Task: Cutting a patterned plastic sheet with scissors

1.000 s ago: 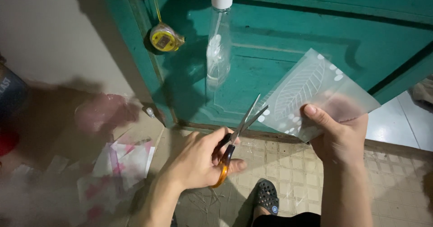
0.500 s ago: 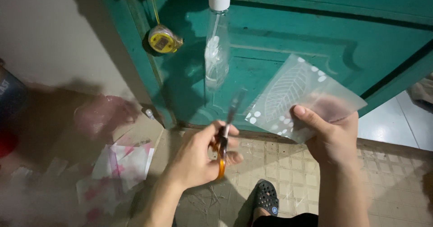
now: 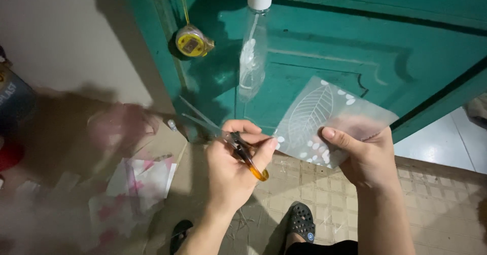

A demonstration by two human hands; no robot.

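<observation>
My left hand (image 3: 234, 169) grips a pair of scissors (image 3: 223, 136) by the orange handles; the blades are open and point up and to the left, away from the sheet. In my right hand (image 3: 366, 156), a translucent frosted sheet (image 3: 324, 118) printed with a white leaf and white dots is pinched at its lower right, thumb on top. The sheet hangs in front of a teal door (image 3: 355, 47). The scissor tips are well left of the sheet's edge.
A clear spray bottle (image 3: 252, 57) with a white cap and a yellow tape measure (image 3: 192, 41) hang against the door. Pink and white paper scraps (image 3: 137, 181) lie on the floor at left. My sandalled feet (image 3: 303, 219) stand on beige tiles below.
The scissors swung from pointing up-right at the sheet's edge to pointing up-left, away from it. The sheet and my right hand shifted slightly lower.
</observation>
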